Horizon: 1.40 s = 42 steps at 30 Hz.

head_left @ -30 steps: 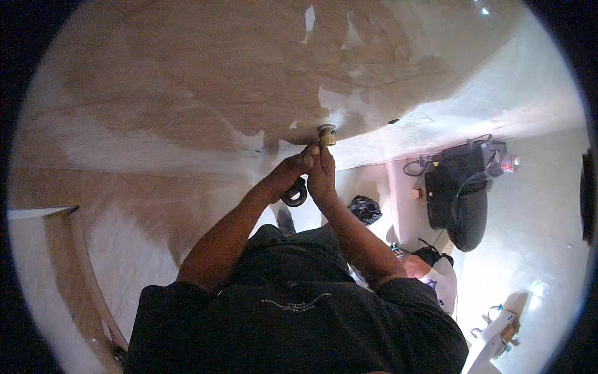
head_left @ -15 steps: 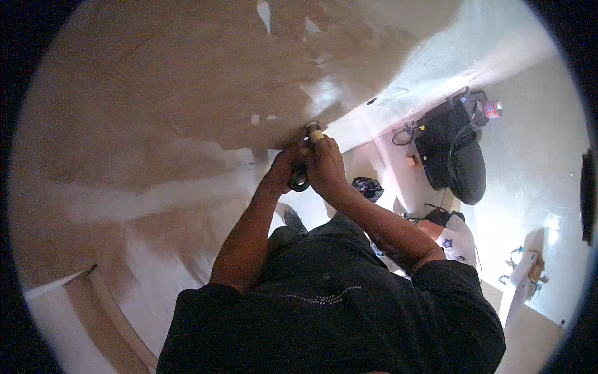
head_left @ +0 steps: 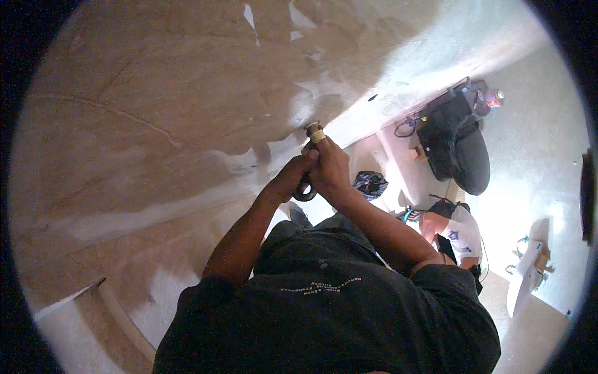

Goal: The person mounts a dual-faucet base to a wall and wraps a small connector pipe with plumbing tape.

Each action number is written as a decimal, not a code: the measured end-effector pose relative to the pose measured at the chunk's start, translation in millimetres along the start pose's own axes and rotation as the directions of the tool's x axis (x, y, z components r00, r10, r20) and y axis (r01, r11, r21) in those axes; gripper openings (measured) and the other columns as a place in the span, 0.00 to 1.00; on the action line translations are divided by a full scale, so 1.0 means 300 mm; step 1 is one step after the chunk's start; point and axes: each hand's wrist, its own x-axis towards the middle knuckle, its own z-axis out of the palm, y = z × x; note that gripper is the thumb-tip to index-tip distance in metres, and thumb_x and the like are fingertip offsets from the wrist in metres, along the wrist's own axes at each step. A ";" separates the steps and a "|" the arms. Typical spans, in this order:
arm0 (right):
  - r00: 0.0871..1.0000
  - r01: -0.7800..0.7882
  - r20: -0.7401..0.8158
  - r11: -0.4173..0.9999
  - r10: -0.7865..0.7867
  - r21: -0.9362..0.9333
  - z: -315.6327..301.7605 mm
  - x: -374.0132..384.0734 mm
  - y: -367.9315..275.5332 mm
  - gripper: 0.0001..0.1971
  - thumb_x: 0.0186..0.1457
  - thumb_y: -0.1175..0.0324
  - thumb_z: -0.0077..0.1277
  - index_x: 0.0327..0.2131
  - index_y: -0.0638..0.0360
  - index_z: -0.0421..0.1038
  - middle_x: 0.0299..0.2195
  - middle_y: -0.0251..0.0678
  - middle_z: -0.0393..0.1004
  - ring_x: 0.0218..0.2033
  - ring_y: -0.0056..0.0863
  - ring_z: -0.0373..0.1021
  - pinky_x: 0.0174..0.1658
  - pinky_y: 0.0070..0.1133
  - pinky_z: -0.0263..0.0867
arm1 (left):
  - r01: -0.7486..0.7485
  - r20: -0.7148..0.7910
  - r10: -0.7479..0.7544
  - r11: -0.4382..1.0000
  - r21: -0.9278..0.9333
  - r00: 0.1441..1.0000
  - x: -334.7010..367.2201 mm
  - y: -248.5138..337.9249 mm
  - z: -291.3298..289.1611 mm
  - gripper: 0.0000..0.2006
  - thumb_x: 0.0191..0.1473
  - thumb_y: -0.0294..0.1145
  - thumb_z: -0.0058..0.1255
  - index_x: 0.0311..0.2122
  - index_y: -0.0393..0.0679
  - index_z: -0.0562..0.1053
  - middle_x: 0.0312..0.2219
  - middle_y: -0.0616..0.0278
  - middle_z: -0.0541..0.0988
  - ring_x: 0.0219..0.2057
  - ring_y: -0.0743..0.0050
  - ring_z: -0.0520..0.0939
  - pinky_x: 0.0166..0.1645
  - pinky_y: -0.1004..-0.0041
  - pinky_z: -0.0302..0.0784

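At the wall (head_left: pixel 205 81) in front of me, a dark fitting with a brass-coloured collar (head_left: pixel 317 134) sticks out toward my hands. My right hand (head_left: pixel 332 167) is closed just below that collar, its fingers reaching up to it. Pressed against it on the left, my left hand (head_left: pixel 298 174) is closed too. Below and between the two hands shows the rounded, ring-like end of a dark curved piece (head_left: pixel 304 193). My fingers hide most of this piece, and I cannot tell whether it joins the fitting.
To the right stands a black toilet (head_left: pixel 470 162), with a can (head_left: pixel 494 98) on it. A dark plastic bag (head_left: pixel 371 185) lies near my feet. Another person (head_left: pixel 464 234) in white is low at my right. Beyond, a white basin-like piece (head_left: pixel 525 280) stands by the wall.
My view has shifted slightly. The ring-like end of the dark piece has swung a little down and right, and my left hand has moved up closer against the right. The other person has shifted.
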 end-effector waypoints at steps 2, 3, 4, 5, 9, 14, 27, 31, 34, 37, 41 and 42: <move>0.999 -0.002 -0.051 0.999 0.004 0.050 0.005 -0.002 0.019 0.09 0.50 0.72 0.53 0.37 0.59 0.71 0.31 0.43 0.74 0.34 0.46 0.73 0.36 0.37 0.69 | -0.057 -0.094 0.068 0.992 0.116 0.993 0.007 0.025 0.038 0.28 0.58 0.67 0.40 0.33 0.47 0.72 0.18 0.75 0.69 0.14 0.89 0.64 0.17 0.80 0.55; 0.999 0.002 -0.050 0.999 0.001 0.053 0.004 -0.002 0.015 0.09 0.50 0.72 0.53 0.37 0.59 0.71 0.31 0.43 0.74 0.34 0.46 0.73 0.36 0.37 0.69 | -0.059 -0.098 0.071 0.991 0.118 0.993 0.007 0.030 0.043 0.28 0.58 0.67 0.40 0.33 0.47 0.72 0.18 0.75 0.69 0.14 0.89 0.64 0.17 0.80 0.55; 0.998 0.001 -0.064 0.998 0.003 0.069 0.003 -0.005 0.008 0.07 0.50 0.72 0.53 0.35 0.59 0.72 0.31 0.43 0.74 0.34 0.46 0.74 0.37 0.36 0.70 | -0.034 -0.139 0.051 0.992 0.122 0.989 0.005 0.035 0.048 0.28 0.58 0.66 0.40 0.34 0.47 0.72 0.18 0.74 0.69 0.14 0.89 0.64 0.17 0.79 0.55; 0.997 0.001 -0.078 0.996 0.005 0.085 0.003 -0.005 0.004 0.06 0.50 0.73 0.53 0.33 0.59 0.72 0.31 0.42 0.74 0.33 0.46 0.74 0.37 0.35 0.71 | -0.009 -0.181 0.032 0.992 0.125 0.983 0.001 0.039 0.051 0.28 0.58 0.66 0.40 0.34 0.46 0.72 0.18 0.74 0.69 0.15 0.88 0.64 0.18 0.79 0.55; 0.980 -0.155 -0.037 0.871 0.194 0.465 0.060 0.010 0.083 0.06 0.50 0.72 0.53 0.33 0.60 0.72 0.31 0.42 0.75 0.33 0.46 0.75 0.36 0.34 0.71 | -0.012 -0.220 0.051 0.985 0.174 0.974 -0.006 0.055 0.074 0.29 0.58 0.66 0.41 0.35 0.44 0.72 0.18 0.73 0.69 0.16 0.86 0.65 0.20 0.77 0.57; 0.998 0.060 -0.010 0.949 -0.060 0.310 0.039 0.003 0.080 0.06 0.54 0.76 0.47 0.35 0.65 0.71 0.30 0.42 0.75 0.32 0.32 0.75 0.37 0.25 0.70 | 0.031 -0.266 0.042 0.964 0.264 0.963 -0.031 0.056 0.062 0.32 0.56 0.68 0.42 0.32 0.42 0.73 0.18 0.72 0.68 0.18 0.83 0.66 0.21 0.75 0.58; 0.996 0.029 0.049 0.774 -0.077 0.633 0.058 -0.006 0.060 0.02 0.55 0.78 0.44 0.31 0.67 0.67 0.29 0.39 0.73 0.32 0.25 0.69 0.38 0.23 0.67 | 0.220 -0.384 -0.049 0.883 0.415 0.922 -0.175 0.219 0.155 0.38 0.55 0.70 0.41 0.37 0.35 0.76 0.19 0.66 0.71 0.21 0.75 0.69 0.24 0.70 0.62; 0.995 0.020 0.062 0.744 -0.082 0.668 0.086 -0.010 0.064 0.03 0.55 0.76 0.44 0.32 0.64 0.67 0.29 0.38 0.73 0.31 0.27 0.69 0.37 0.24 0.67 | 0.278 -0.426 -0.078 0.858 0.431 0.901 -0.194 0.236 0.165 0.34 0.57 0.69 0.39 0.31 0.41 0.73 0.18 0.67 0.71 0.16 0.78 0.67 0.20 0.73 0.60; 0.996 0.010 0.049 0.670 -0.069 0.742 0.087 -0.017 0.045 0.04 0.56 0.73 0.44 0.31 0.63 0.66 0.28 0.39 0.74 0.29 0.30 0.71 0.35 0.26 0.68 | 0.330 -0.447 -0.118 0.838 0.434 0.887 -0.196 0.238 0.152 0.37 0.54 0.71 0.42 0.33 0.37 0.74 0.20 0.64 0.72 0.19 0.74 0.70 0.21 0.71 0.62; 0.993 -0.019 0.091 0.668 -0.073 0.744 0.082 -0.020 0.054 0.04 0.58 0.73 0.45 0.32 0.63 0.67 0.29 0.36 0.72 0.31 0.25 0.68 0.37 0.23 0.67 | 0.354 -0.455 -0.151 0.843 0.404 0.878 -0.206 0.250 0.157 0.40 0.51 0.73 0.44 0.35 0.35 0.76 0.22 0.60 0.74 0.21 0.72 0.72 0.23 0.70 0.65; 0.992 0.028 0.062 0.658 -0.113 0.753 0.087 -0.007 0.054 0.07 0.61 0.70 0.49 0.34 0.65 0.70 0.31 0.35 0.73 0.33 0.20 0.68 0.36 0.20 0.65 | 0.387 -0.447 -0.156 0.781 0.490 0.881 -0.199 0.269 0.117 0.38 0.50 0.73 0.47 0.33 0.38 0.76 0.21 0.61 0.74 0.21 0.73 0.72 0.25 0.70 0.67; 0.991 0.026 0.065 0.655 -0.114 0.755 0.094 0.006 0.067 0.07 0.61 0.70 0.49 0.34 0.65 0.70 0.31 0.35 0.73 0.33 0.20 0.68 0.36 0.20 0.65 | 0.390 -0.451 -0.157 0.781 0.488 0.879 -0.196 0.264 0.089 0.38 0.50 0.73 0.47 0.33 0.38 0.76 0.21 0.61 0.74 0.21 0.73 0.72 0.25 0.70 0.67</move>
